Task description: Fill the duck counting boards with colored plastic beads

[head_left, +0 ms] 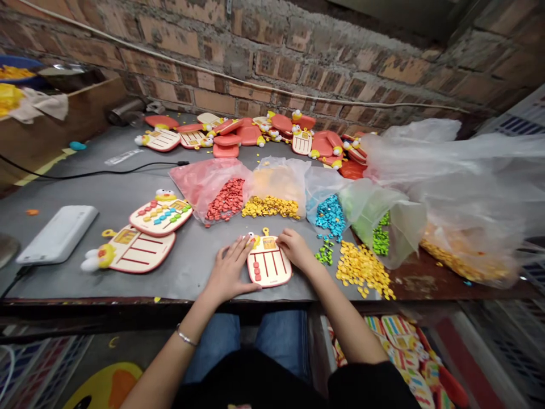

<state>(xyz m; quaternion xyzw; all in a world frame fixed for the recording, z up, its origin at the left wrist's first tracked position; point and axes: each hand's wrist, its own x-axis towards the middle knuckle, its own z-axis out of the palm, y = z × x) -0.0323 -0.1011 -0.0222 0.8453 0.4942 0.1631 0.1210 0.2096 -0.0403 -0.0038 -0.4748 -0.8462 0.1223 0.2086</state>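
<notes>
A cream toy board (272, 276) with a red rim, dark red slots and a duck head lies flat on the grey table before me. Several red pieces (256, 271) fill its leftmost slot. My left hand (232, 266) spans the board's left side, thumb along the lower edge and fingers by the duck head, gripping it. At the board's upper right, the fingers of my right hand (293, 247) are pinched together near the slot tops; whatever they hold is hidden. Past the board sit loose piles of red pieces (225, 200) and yellow pieces (272, 208).
Blue pieces (330, 216), green pieces (325, 251) and a yellow heap (364, 269) lie to the right. On the left are a filled board (160, 217), an unfilled board (142, 250) and a white power bank (59, 234). Red boards (249, 133) line the brick wall.
</notes>
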